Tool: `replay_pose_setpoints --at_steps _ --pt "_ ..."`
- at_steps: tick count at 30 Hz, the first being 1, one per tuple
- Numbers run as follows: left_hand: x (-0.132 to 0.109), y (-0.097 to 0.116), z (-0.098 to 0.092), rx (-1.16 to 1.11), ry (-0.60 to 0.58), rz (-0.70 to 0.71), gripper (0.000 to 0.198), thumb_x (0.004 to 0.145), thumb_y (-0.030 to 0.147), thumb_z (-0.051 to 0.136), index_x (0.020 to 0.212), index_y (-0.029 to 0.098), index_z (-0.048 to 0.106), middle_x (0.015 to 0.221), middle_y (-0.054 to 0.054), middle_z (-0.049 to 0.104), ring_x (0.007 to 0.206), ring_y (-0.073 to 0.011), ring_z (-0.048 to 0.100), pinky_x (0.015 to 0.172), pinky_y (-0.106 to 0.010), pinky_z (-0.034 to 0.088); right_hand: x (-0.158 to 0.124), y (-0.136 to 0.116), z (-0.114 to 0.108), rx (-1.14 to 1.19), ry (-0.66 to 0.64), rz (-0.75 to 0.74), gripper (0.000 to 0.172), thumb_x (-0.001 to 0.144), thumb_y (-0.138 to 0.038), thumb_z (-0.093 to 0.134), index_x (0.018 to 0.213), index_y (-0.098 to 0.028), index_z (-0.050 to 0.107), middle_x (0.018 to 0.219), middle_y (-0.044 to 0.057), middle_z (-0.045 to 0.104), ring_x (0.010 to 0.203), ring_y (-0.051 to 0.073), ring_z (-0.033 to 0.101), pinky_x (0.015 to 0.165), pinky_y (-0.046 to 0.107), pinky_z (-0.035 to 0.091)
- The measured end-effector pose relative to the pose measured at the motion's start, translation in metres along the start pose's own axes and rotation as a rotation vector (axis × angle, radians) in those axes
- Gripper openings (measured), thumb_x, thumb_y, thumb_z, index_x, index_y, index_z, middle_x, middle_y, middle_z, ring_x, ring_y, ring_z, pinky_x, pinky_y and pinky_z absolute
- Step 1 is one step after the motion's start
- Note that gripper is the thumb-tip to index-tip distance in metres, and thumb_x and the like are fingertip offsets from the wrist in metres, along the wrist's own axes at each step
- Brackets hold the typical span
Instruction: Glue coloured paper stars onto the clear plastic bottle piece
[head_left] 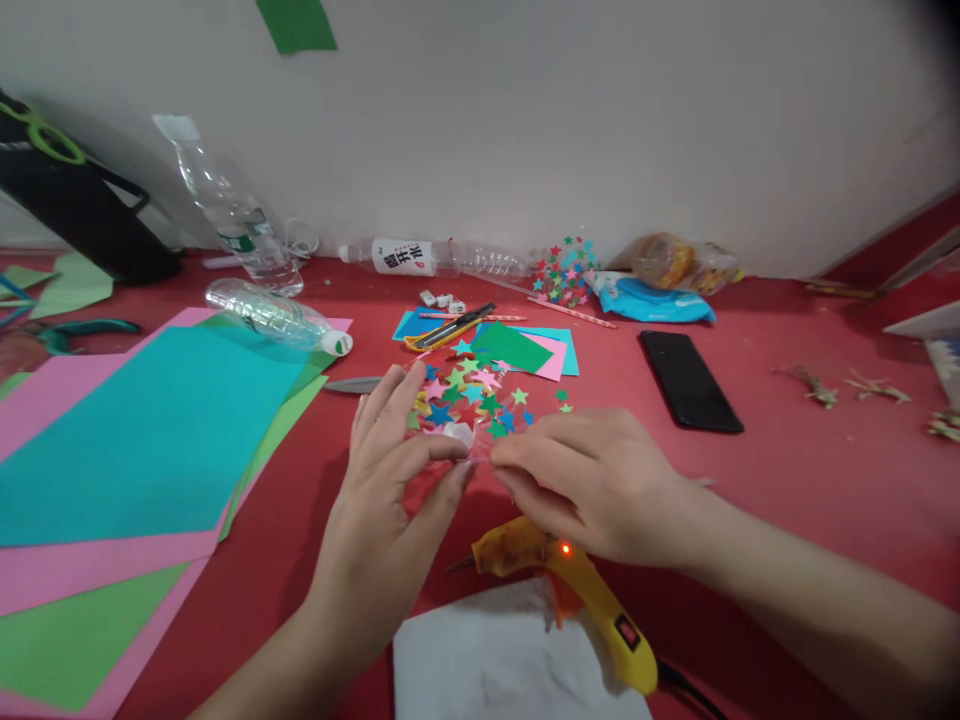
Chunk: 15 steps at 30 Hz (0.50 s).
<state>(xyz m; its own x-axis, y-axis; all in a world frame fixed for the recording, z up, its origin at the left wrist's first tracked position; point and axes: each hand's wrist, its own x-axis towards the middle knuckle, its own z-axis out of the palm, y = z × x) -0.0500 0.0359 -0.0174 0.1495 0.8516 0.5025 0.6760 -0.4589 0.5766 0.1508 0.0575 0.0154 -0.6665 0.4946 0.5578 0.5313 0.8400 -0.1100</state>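
Note:
My left hand (390, 480) and my right hand (592, 480) meet at the middle of the red table (787, 470). Both pinch a small thin pale piece between thumb and fingertips at the near edge of a pile of coloured paper stars (472, 395). What the piece is I cannot make out. A yellow hot glue gun (600, 600) lies just under my right hand, its red light on, its tip resting on a white sheet (502, 660).
Large teal, pink and green paper sheets (142, 440) lie at the left. Clear plastic bottles (270, 315) stand and lie behind them. A black phone (690, 380) lies at the right. A yellow utility knife (450, 328), small paper pieces (525, 350) and more stars (566, 270) sit near the wall.

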Motion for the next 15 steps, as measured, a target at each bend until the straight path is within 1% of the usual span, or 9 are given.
replay_pose_setpoints --at_steps 3,7,10,12,15 --pt "-0.0003 -0.0004 0.0001 0.046 -0.003 0.028 0.007 0.09 0.028 0.058 0.087 0.028 0.064 0.157 0.002 0.035 0.149 -0.0313 0.021 0.116 -0.065 0.028 -0.0004 -0.0002 0.0003 -0.007 -0.004 0.002 0.022 0.094 -0.017 0.048 0.087 -0.013 0.069 0.073 0.003 0.072 0.06 0.013 0.063 0.054 0.025 0.041" --pt "-0.0025 -0.0007 0.0007 0.098 -0.002 0.071 0.009 0.091 0.022 0.055 0.091 0.028 0.061 0.158 0.002 0.032 0.15 -0.0332 0.014 0.114 -0.07 0.027 -0.001 0.0004 0.0007 0.006 -0.007 -0.001 0.021 0.094 -0.017 0.049 0.086 -0.013 0.068 0.074 0.003 0.072 0.064 0.013 0.065 0.056 0.025 0.042" --pt "-0.0034 -0.0001 0.0019 0.116 -0.004 0.097 0.01 0.09 0.019 0.054 0.092 0.027 0.059 0.159 0.001 0.029 0.15 -0.0344 0.014 0.114 -0.07 0.026 -0.0009 0.0001 0.0007 0.009 0.001 -0.003 0.021 0.094 -0.017 0.049 0.086 -0.013 0.068 0.073 0.003 0.072 0.065 0.013 0.065 0.056 0.024 0.042" --pt "-0.0031 0.0006 0.0031 0.127 -0.007 0.119 0.011 0.09 0.016 0.054 0.092 0.026 0.058 0.158 -0.002 0.031 0.15 -0.0341 0.015 0.114 -0.068 0.026 -0.0005 -0.0003 0.0008 0.002 0.001 -0.003 0.022 0.094 -0.017 0.049 0.086 -0.013 0.068 0.073 0.003 0.072 0.064 0.013 0.065 0.055 0.025 0.041" --pt "-0.0017 0.0018 0.0044 0.129 0.0 0.16 0.012 0.089 0.014 0.053 0.092 0.025 0.057 0.153 -0.007 0.039 0.149 -0.0327 0.019 0.115 -0.067 0.025 0.0002 -0.0005 0.0007 -0.008 0.001 -0.005 0.022 0.094 -0.017 0.049 0.085 -0.014 0.068 0.072 0.002 0.071 0.062 0.012 0.063 0.054 0.025 0.039"
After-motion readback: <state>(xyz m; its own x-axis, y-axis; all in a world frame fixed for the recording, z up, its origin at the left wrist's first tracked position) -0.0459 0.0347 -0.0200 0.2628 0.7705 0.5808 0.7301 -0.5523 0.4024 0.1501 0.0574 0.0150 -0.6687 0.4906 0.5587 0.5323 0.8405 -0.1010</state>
